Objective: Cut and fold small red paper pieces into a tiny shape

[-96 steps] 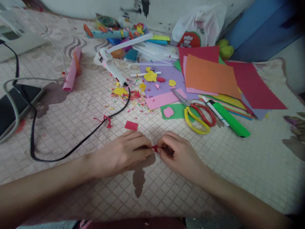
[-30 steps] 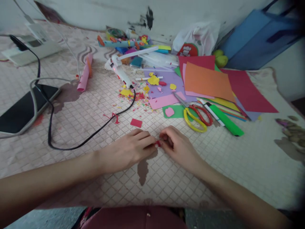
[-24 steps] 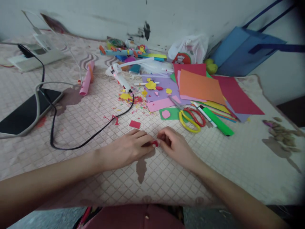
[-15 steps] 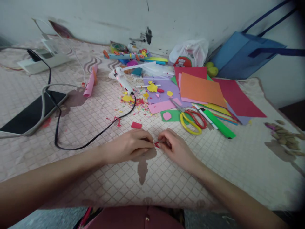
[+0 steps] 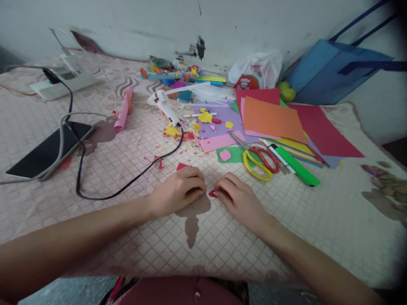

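Head view shows two bare hands resting low on a soft quilted cloth (image 5: 286,237) with little squares. Left hand (image 5: 178,192) is curled with its fingers together, just beside a tiny red paper bit (image 5: 212,194). Right hand (image 5: 237,199) pinches that bit at its fingertips. A flat red square (image 5: 182,166) peeks out past the left knuckles. Farther off lie scissors (image 5: 259,157) with round yellow and red loops, then smooth orange paper (image 5: 271,118).
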`<state>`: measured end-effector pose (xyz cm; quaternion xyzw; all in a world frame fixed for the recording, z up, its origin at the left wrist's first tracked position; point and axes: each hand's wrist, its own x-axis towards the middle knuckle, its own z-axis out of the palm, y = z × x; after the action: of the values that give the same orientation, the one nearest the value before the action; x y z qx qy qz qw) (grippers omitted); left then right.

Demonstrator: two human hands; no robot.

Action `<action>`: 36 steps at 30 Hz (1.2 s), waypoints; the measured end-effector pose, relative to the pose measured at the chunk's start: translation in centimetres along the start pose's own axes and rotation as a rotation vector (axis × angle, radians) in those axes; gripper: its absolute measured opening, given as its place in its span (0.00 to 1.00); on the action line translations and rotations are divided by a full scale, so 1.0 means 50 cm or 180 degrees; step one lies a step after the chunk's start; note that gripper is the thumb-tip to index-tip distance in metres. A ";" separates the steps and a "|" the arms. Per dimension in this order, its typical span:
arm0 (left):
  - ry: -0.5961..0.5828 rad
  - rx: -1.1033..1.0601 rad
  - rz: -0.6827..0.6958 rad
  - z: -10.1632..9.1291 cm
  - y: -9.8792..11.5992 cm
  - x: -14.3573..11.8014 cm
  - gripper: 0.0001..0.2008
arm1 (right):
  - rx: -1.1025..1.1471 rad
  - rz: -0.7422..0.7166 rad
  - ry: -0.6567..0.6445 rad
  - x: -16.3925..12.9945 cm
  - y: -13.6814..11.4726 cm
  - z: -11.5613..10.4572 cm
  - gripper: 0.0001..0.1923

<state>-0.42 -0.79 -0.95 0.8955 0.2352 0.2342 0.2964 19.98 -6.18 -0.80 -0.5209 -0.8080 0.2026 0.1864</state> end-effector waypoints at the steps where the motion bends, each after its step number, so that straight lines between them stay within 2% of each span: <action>1: 0.0005 0.0002 0.0030 0.000 0.000 -0.001 0.08 | -0.0022 -0.0064 -0.0046 0.000 0.001 0.000 0.06; 7: 0.0017 -0.0039 0.0101 0.002 0.001 -0.004 0.08 | 0.0364 -0.0297 -0.0158 -0.002 0.007 -0.013 0.07; 11: -0.0008 -0.0071 0.0061 0.002 0.002 -0.005 0.08 | 0.0518 -0.0153 0.0011 -0.004 0.006 -0.020 0.07; 21: -0.0186 -0.0091 -0.0120 0.001 0.013 0.021 0.07 | 0.0685 0.0158 -0.0010 0.000 -0.001 -0.011 0.09; 29: -0.0284 -0.0072 -0.0017 0.003 0.008 0.029 0.06 | 0.0643 0.0170 0.0080 -0.001 -0.004 -0.004 0.09; 36: -0.0236 0.0240 0.0323 0.008 0.006 0.028 0.07 | 0.0536 0.0098 0.0067 -0.004 -0.005 0.000 0.08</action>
<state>1.01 -0.40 -0.64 0.9249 0.1870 0.2066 0.2586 19.86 -6.44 -0.68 -0.5179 -0.7780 0.2673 0.2349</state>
